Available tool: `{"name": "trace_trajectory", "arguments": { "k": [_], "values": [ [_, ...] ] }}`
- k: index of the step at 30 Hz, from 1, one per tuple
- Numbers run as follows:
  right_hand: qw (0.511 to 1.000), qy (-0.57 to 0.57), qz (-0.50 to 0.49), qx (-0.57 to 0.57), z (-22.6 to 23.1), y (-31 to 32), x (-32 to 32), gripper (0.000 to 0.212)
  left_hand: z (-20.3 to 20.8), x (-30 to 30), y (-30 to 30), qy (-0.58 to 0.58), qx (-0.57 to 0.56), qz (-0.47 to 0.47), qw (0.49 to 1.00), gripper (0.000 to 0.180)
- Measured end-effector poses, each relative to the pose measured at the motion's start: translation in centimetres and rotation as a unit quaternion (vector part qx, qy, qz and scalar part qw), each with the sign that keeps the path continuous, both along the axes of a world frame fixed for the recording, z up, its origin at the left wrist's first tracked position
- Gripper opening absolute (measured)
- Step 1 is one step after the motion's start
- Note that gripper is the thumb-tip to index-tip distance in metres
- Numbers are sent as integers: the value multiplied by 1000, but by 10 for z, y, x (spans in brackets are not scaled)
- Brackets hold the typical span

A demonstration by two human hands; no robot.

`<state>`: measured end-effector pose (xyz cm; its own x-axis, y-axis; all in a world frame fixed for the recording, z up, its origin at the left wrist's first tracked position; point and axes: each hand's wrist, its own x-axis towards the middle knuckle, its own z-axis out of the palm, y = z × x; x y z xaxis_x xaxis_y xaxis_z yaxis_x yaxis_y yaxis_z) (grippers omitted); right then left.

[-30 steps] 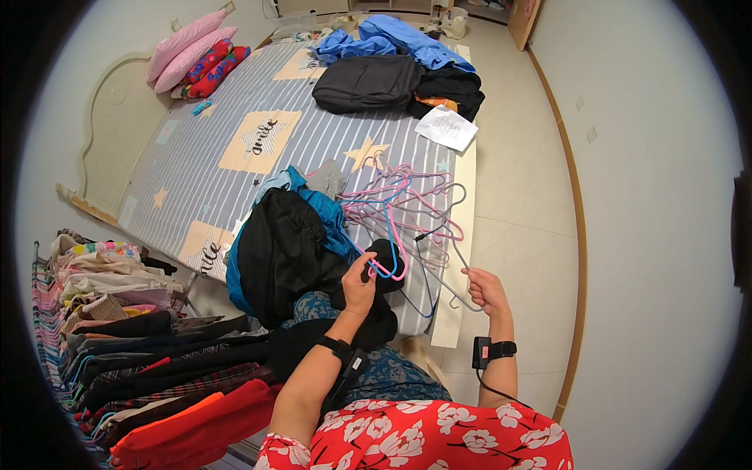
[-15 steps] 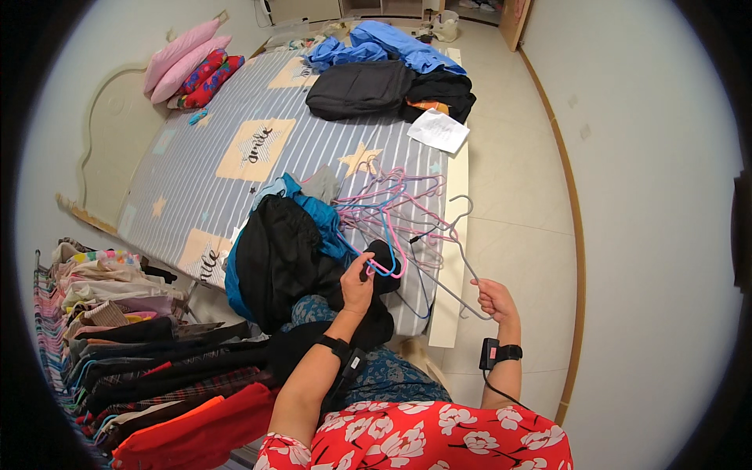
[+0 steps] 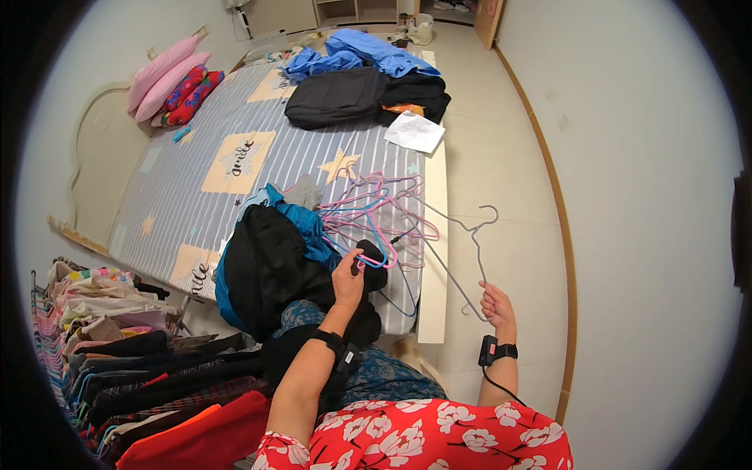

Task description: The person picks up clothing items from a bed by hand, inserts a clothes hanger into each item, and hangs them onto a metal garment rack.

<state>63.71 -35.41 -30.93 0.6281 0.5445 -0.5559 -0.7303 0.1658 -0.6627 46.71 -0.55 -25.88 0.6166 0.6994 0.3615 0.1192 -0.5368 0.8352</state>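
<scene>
My right hand (image 3: 497,304) is closed round the lower corner of a grey clothes hanger (image 3: 476,235). Its hook points up over the floor, past the bed's right edge. My left hand (image 3: 347,280) is pinched on a piece of black clothing (image 3: 374,270), though its fingertips are partly hidden. Just beyond that hand, pink, blue and grey hangers (image 3: 376,223) lie tangled on the bed. Left of them is a heap of black (image 3: 262,254) and teal clothes (image 3: 301,223), spilling toward my lap.
A striped bed (image 3: 258,145) fills the middle. On its far end are a black bag (image 3: 337,98), blue clothes (image 3: 368,51) and a white paper (image 3: 413,131). Pink pillows (image 3: 168,74) lean at the headboard. A packed clothes rack (image 3: 157,368) stands at lower left; a wall (image 3: 627,196) rises right.
My right hand still grips the grey hanger, which has shifted right, farther out over the floor from the tangled hangers. My left hand keeps its pinch. The whole view has turned slightly.
</scene>
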Motion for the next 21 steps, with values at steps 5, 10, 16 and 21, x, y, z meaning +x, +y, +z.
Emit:
{"name": "trace_trajectory", "arguments": {
  "k": [5, 10, 16, 21],
  "values": [
    [998, -30, -53, 36, 6, 25, -4, 30, -2, 17, 12, 80, 18, -68, 994, 34],
    [993, -50, -74, 72, 30, 50, -8, 31, 21, 27, 9, 255, 9, -85, 963, 36],
    [987, -69, -12, 145, 57, 82, -21, 31, 35, 26, 16, 100, -93, -80, 987, 24],
    [979, -72, 50, 184, 76, 112, -45, 27, 73, 25, 10, -1, -261, -99, 960, 22]
  ]
}}
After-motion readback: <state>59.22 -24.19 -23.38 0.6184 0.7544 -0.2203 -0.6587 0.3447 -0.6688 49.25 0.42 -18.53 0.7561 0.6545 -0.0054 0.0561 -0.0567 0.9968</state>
